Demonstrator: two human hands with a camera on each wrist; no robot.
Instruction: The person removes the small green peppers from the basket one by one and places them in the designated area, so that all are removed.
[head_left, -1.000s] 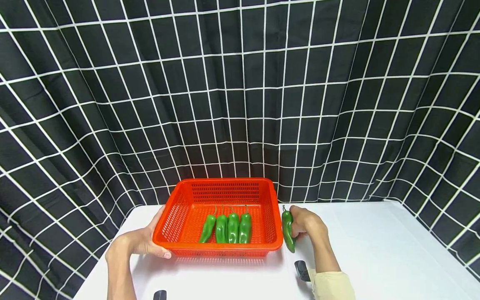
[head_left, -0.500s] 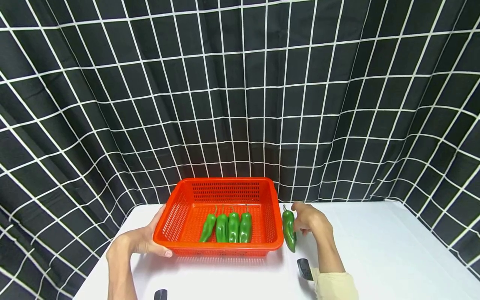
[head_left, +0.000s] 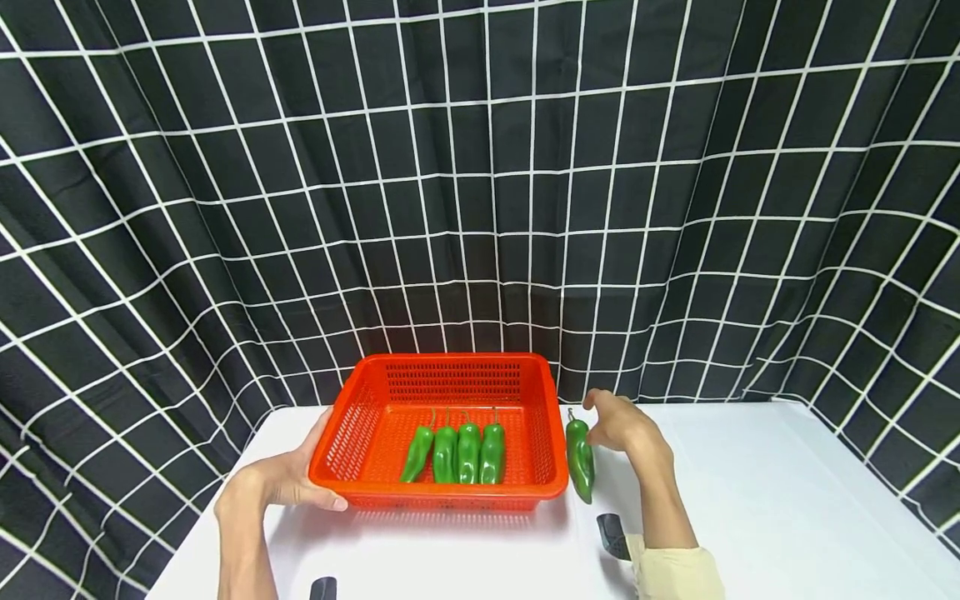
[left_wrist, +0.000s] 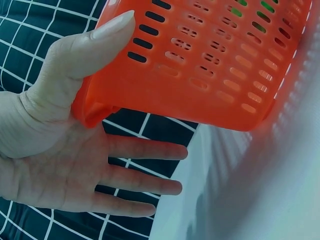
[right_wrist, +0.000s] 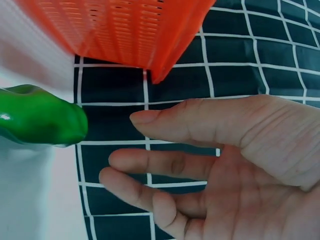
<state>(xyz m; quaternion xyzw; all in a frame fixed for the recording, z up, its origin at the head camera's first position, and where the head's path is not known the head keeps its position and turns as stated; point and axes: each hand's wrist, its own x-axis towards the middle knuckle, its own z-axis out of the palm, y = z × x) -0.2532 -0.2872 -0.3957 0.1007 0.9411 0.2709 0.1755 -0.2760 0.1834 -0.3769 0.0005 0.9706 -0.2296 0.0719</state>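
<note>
The orange-red plastic basket [head_left: 450,493] stands on the white table, with several green peppers [head_left: 468,454] lying side by side in it. At its left near corner, my left hand [head_left: 281,479] rests against the basket, thumb along the front wall; in the left wrist view its visible fingers reach out straight and spread. Another green pepper [head_left: 580,458] lies on the table just right of the basket, stem pointing away. Beside and above that pepper hovers my right hand [head_left: 626,423], fingers loosely bent and holding nothing; the right wrist view shows a gap between fingertips and pepper.
A black curtain with a white grid [head_left: 480,208] hangs behind and around the table [head_left: 750,500]. A dark strap end [head_left: 613,535] sticks out by the right wrist, and another dark piece [head_left: 323,588] shows at the lower edge.
My right hand has let go of the single pepper and risen away from it, up and slightly right. My left hand keeps its place at the basket.
</note>
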